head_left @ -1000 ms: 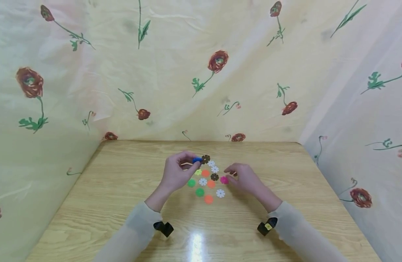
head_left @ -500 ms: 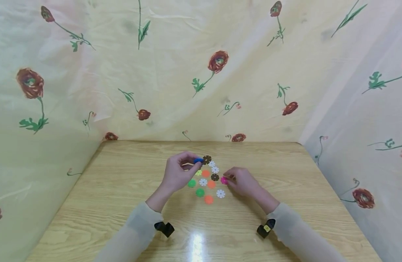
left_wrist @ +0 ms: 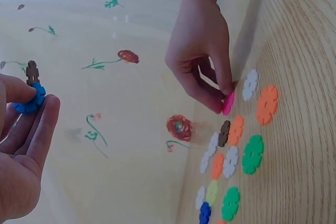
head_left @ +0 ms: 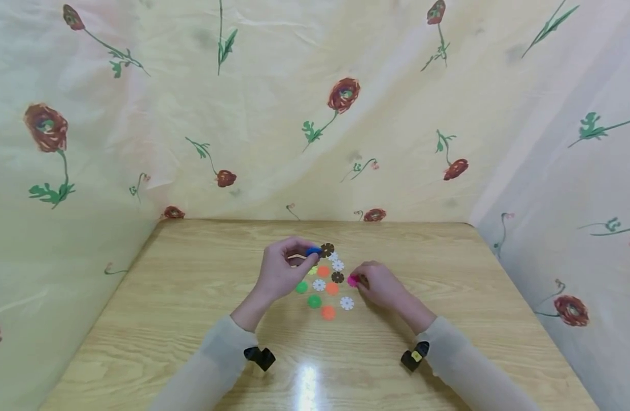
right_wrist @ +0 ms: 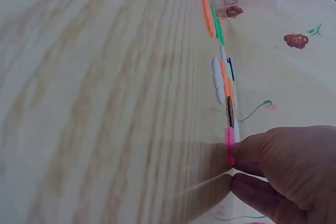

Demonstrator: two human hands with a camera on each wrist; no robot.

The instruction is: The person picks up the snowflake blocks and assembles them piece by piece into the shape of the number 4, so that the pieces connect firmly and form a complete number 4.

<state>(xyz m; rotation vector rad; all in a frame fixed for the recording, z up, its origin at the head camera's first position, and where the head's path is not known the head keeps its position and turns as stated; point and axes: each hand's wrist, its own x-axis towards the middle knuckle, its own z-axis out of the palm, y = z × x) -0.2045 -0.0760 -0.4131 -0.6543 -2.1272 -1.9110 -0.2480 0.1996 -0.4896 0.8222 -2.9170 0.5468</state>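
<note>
My left hand (head_left: pixel 281 271) is raised above the table and pinches a blue notched plastic disc (left_wrist: pixel 32 98) between thumb and fingers. A brown notched disc (head_left: pixel 327 250) stands up from the blue one's edge, joined to it. Lower and to the right, my right hand (head_left: pixel 383 285) has its thumb and fingertips on a pink notched disc (left_wrist: pixel 228 103), pinching it at the tabletop. In the right wrist view the pink disc's lower end is beside the fingertips. A brown disc (head_left: pixel 338 277) lies just left of the pink one.
Several loose notched discs lie flat in a loose group: green (head_left: pixel 314 301), orange (head_left: pixel 328 312), white (head_left: pixel 347 303), and a dark blue one (left_wrist: pixel 205 212) by a pale yellow one (left_wrist: pixel 212 191). The wooden table (head_left: pixel 192 354) ends at a flowered curtain (head_left: pixel 253 114).
My right hand's fingers have closed in on the pink disc, which was beside the fingertips a second ago. My left hand still holds the joined blue and brown discs at nearly the same place.
</note>
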